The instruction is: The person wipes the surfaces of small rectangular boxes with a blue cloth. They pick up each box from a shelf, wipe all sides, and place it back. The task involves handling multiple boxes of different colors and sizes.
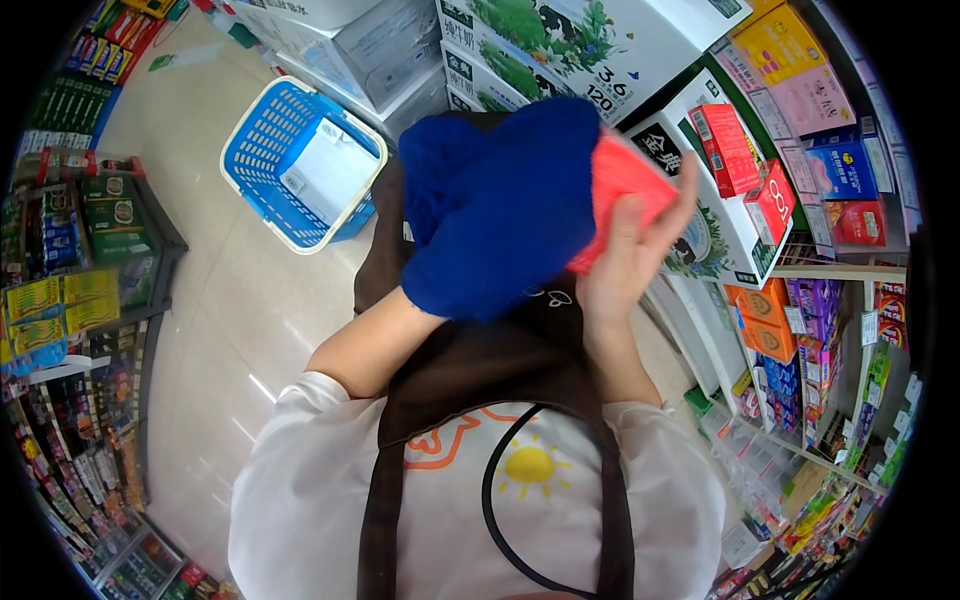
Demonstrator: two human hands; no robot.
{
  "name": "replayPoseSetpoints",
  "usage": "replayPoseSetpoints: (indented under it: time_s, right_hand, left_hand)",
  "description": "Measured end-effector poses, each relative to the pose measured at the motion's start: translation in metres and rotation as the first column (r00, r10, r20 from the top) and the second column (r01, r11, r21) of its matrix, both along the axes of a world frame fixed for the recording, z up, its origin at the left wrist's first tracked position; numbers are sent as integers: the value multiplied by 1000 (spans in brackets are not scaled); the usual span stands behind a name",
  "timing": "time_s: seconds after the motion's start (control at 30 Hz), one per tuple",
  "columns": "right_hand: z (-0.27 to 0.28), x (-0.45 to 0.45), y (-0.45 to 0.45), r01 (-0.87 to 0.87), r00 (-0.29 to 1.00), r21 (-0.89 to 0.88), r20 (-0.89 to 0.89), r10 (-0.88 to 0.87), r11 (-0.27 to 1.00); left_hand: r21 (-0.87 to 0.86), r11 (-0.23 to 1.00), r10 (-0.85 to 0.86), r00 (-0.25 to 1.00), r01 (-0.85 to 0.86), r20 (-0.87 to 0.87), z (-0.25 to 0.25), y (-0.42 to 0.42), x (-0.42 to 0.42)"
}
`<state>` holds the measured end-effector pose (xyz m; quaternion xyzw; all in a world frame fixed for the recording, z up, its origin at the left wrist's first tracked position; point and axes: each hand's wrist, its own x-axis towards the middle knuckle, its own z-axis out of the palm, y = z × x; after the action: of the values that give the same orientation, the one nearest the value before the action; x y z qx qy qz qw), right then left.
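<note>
A dark blue cloth (pixel 495 202) is bunched and spread in front of my apron (pixel 495 360). My left forearm (pixel 379 334) runs in under it; the hand and fingers are hidden, and the cloth hangs over them. From the cloth's right side sticks out a bright red packet (pixel 622 180), blurred, its left part covered by the blue fabric. My right hand (pixel 626 255) has its thumb on the near face of this packet, with the fingers stretched along its far side.
A blue shopping basket (pixel 259 217) with white paper inside stands on the floor at upper left. Stacked milk cartons (pixel 555 52) rise ahead. Two red boxes (pixel 724 150) lie on a white carton (pixel 739 259). Stocked shelves (pixel 806 337) line the right, and display racks (pixel 97 247) the left.
</note>
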<state>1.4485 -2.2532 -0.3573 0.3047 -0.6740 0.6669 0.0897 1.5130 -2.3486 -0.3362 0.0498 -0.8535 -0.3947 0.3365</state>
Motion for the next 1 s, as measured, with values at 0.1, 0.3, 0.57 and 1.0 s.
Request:
replayPoseSetpoints:
  time_s: [0.1,0.3,0.57,1.0]
  right_hand:
    - [17,-10,2,-30,953,-361,272,136,932]
    - [-3,7,-4,-127,990,-89,47,131,988]
    - [7,-8,-1,15,988,-165,151,10,986]
    - [-4,5,13,-680,733,202,205,648,705]
  left_hand:
    - [35,999,38,998,-40,57,0,12,6]
    - [-12,1000,-7,996,8,93,9,-11,-2]
    - [97,980,149,962,-175,227,41,15,-3]
    - [-262,920,-132,861,290,490,22,-22,18]
